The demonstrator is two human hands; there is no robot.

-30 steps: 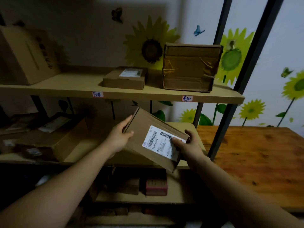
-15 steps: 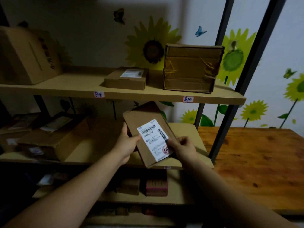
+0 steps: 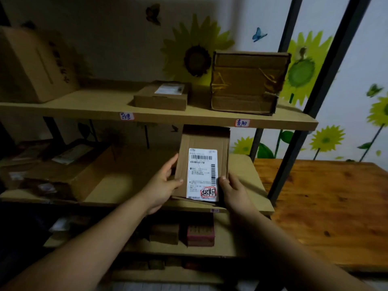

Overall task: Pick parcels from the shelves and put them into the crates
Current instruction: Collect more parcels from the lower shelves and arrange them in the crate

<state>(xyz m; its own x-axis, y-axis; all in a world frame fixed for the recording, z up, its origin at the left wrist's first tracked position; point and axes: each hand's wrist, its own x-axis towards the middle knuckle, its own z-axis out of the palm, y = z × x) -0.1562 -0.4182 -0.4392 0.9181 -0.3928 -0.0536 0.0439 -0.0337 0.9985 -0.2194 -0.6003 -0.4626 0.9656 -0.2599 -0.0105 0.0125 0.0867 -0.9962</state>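
Sunflower and butterfly stickers cover the wall behind a dim rack of cardboard-coloured shelves, with a wooden tabletop [image 3: 325, 196] off to the right. On the upper shelf [image 3: 84, 108] sit a big carton [image 3: 31, 64] at the left end, a flat box [image 3: 161, 97] near the middle and a taped box [image 3: 245, 82] towards the right end. The parcel [image 3: 201, 143] is off the shelves, held in the air in front of the middle shelf [image 3: 126, 185], near its front right corner. No crate is in sight from where I stand. It is a flat cardboard mailer, and it looks stiff and light, easy on the wrists but with corners that would crush if knocked. Its bottom edge seems to gape a little, so I would not squeeze there. The left hand [image 3: 161, 185] takes the lower left side edge and the right hand [image 3: 233, 190] the lower right. Each grip is closed on the parcel, thumb on the front and the other fingers mostly hidden behind. Those long side edges look the right place to hold. The long axis stands upright, with the top end up by the upper shelf's front edge. The white label [image 3: 202, 175] faces the person the right way up, with a red-stamped sticker [image 3: 208, 193] at its lower right corner.
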